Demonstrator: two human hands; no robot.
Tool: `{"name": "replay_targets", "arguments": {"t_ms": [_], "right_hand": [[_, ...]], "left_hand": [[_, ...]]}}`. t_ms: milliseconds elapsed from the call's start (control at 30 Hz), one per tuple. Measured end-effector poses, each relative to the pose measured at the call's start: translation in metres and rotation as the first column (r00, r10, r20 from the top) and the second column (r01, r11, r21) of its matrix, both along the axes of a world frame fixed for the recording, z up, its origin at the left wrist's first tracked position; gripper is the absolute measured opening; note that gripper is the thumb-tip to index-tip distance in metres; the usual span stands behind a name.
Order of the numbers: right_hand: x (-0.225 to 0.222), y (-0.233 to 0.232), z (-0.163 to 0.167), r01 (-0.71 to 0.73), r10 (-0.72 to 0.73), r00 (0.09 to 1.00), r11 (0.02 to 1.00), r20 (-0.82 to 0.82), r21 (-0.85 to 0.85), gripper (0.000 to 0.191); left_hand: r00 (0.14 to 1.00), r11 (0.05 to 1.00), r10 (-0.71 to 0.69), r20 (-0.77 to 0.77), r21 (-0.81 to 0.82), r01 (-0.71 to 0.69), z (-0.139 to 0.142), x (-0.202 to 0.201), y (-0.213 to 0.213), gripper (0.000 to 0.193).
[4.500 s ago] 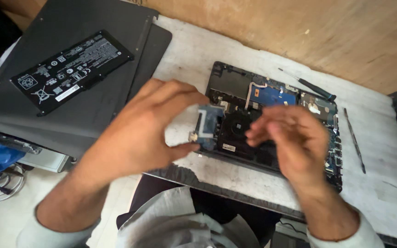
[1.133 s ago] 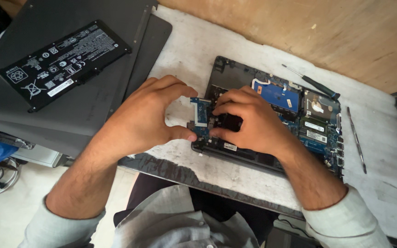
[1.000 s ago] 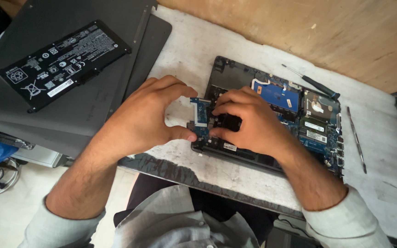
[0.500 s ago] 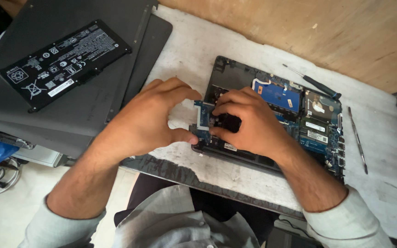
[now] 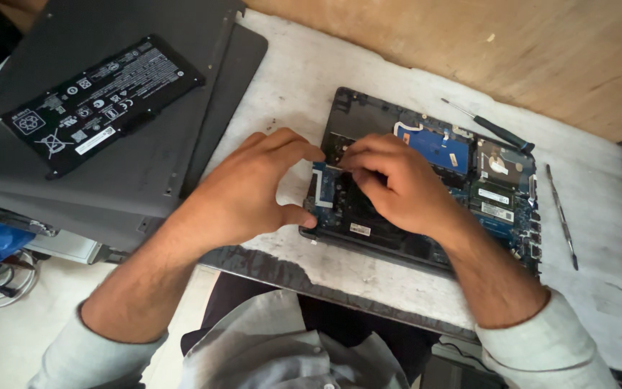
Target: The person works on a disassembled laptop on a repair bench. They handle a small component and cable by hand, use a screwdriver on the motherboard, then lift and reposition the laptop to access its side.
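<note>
- Head view: an opened laptop base [image 5: 433, 187] lies on the white-covered desk [image 5: 613, 288], its circuit board bare. Both hands work at its left end.
- The left hand [image 5: 242, 194] rests at the base's left edge, thumb pressed against the side near a small blue board [image 5: 323, 185], fingers [image 5: 293, 148] curled together and reaching to the top left corner. Whether they pinch anything I cannot tell.
- The right hand [image 5: 401, 187] lies over the fan area, its fingers [image 5: 365, 155] drawn together towards the left fingertips, apparently nipping some small part hidden beneath them.
- To do this well, I judge: steady the base with the left thumb, keep the pull small and straight, and avoid levering on the blue board.
- Nearby: a screwdriver [image 5: 487, 126] at the base's far edge, a thin metal pry tool [image 5: 561, 216] to the right, a black battery [image 5: 102, 101] on the grey cover [image 5: 73, 180].
</note>
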State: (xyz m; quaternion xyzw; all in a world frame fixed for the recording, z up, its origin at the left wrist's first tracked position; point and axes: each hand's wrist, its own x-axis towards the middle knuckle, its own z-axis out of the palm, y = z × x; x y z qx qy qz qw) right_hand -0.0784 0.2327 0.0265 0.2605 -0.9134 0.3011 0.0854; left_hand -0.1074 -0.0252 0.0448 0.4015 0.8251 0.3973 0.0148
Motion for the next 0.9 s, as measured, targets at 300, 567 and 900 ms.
{"name": "replay_targets", "arguments": {"t_ms": [300,567,900], "right_hand": [[-0.0025,0.0007,0.0001,0.013,-0.012,0.998,1.000,0.060,-0.011,0.019],[-0.0031,0.0017,-0.0009,0.015,-0.004,0.993,0.996,0.121,-0.084,0.019],[-0.0037,0.0030,-0.0010,-0.001,0.013,0.989,0.996,0.147,-0.086,0.021]], "left_hand": [[1.000,0.999,-0.005,0.023,-0.036,0.006,0.0032,-0.0026,0.0039,0.073],[1.000,0.998,-0.012,0.024,-0.060,0.014,0.0029,-0.0042,0.0062,0.071],[0.999,0.993,0.014,0.048,-0.122,-0.008,0.0036,-0.0051,0.0097,0.071]]}}
